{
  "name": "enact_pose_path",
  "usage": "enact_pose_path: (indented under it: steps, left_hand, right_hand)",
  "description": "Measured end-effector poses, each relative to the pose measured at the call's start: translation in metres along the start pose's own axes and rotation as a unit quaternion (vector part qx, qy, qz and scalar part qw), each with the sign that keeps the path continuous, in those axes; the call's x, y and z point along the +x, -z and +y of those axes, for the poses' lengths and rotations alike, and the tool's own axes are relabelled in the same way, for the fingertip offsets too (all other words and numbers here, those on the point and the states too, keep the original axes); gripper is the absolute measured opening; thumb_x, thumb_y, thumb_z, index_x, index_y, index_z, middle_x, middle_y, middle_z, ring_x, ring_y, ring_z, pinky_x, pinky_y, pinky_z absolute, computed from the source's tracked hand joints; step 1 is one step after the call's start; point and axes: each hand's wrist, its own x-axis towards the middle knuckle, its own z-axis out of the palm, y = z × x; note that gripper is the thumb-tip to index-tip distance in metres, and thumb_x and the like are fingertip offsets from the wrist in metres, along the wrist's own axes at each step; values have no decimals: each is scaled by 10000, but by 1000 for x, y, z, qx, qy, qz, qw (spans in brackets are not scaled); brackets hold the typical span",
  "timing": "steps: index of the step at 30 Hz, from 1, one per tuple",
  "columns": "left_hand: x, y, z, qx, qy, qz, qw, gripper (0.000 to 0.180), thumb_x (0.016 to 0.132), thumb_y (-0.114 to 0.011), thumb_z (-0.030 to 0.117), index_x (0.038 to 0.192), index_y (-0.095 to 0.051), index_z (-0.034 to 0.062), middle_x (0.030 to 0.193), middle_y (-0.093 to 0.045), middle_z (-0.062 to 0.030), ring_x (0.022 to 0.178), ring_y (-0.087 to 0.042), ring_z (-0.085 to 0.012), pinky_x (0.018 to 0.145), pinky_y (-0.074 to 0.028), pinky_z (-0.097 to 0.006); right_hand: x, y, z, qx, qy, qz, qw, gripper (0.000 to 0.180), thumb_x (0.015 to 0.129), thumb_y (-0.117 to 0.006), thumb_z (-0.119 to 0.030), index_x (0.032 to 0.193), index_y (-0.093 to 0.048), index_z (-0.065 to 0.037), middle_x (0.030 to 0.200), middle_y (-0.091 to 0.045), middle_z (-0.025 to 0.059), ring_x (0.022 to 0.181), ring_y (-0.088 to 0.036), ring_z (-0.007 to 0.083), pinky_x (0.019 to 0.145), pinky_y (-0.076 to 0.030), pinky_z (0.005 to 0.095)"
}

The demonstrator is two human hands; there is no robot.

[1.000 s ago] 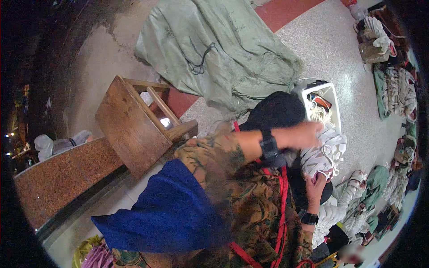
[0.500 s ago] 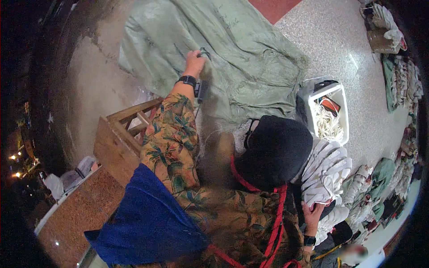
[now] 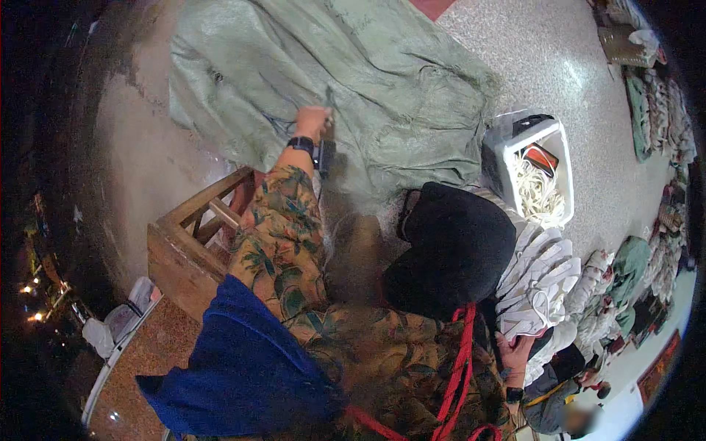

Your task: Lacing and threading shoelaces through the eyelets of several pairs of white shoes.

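My left hand [image 3: 315,121] is stretched out over a crumpled grey-green woven sheet [image 3: 397,110]. Its fingers are closed around a small dark item, mostly hidden and blurred, that I cannot make out. At the lower right, my right hand [image 3: 516,353] grips the near end of a bundle of white fabric gloves [image 3: 540,275], fanned out beside my lap. The fingertips of that hand are partly hidden under the bundle. A black rounded cover [image 3: 456,250] lies between my arms, with red straps [image 3: 457,367] below it.
A white bin [image 3: 566,165] with white strips and an orange-and-black item stands right of the sheet. A wooden stool [image 3: 187,246] is at my left, near a brown speckled surface [image 3: 151,364]. More glove bundles [image 3: 592,294] and another person [image 3: 548,411] are at right.
My left hand has drawn back a little toward me over the sheet, with the dark item in it. My right hand keeps its grip on the gloves. The view has shifted slightly.
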Motion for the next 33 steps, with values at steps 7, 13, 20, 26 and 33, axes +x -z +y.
enact_pose_path:
  steps: [7, 13, 20, 26, 33]
  left_hand:
    - [-78, -25, -27, 137, -182, 28, 973, 225, 751, -621, 227, 664, -611, 20, 609, -591, -128, 534, -554, -244, 521, -423, -384]
    - [-190, 32, 79, -32, -361, 0, 932, 192, 801, -598, 196, 700, -613, 33, 645, -603, -24, 589, -551, -121, 564, -437, -291]
    - [-388, 25, 198, -156, -417, -211, 870, 141, 825, -578, 145, 738, -622, 43, 857, -620, -15, 618, -494, -55, 611, -413, -200]
    - [-428, -169, 150, -17, -462, -373, 804, 120, 793, -643, 143, 768, -647, 25, 860, -627, -14, 638, -508, -60, 594, -410, -216]
    - [-464, -260, 145, -31, -220, -546, 808, 84, 804, -648, 95, 765, -640, 21, 668, -581, 21, 598, -518, -54, 557, -418, -202]
  right_hand:
    - [9, -14, -38, -276, 10, -13, 961, 734, 709, -728, -185, 1286, -338, 49, 1338, -346, 209, 1232, -375, 294, 1045, -243, 350]
    - [19, -10, -42, -343, 35, 16, 939, 684, 626, -730, -125, 1210, -420, 48, 1198, -497, 201, 1165, -436, 303, 1024, -273, 352]
    - [-18, 39, -16, 204, 7, 133, 970, 561, 695, -627, -29, 1178, -347, 27, 911, -519, 97, 784, -555, 178, 649, -467, 292]
    - [-74, 30, -77, 430, 21, 122, 894, 637, 671, -660, -49, 1218, -343, 32, 998, -548, 107, 779, -582, 181, 664, -487, 290]
    - [-86, 41, -32, 503, 86, 127, 851, 575, 650, -658, -34, 1165, -412, 39, 1071, -547, 108, 827, -607, 209, 715, -502, 286]
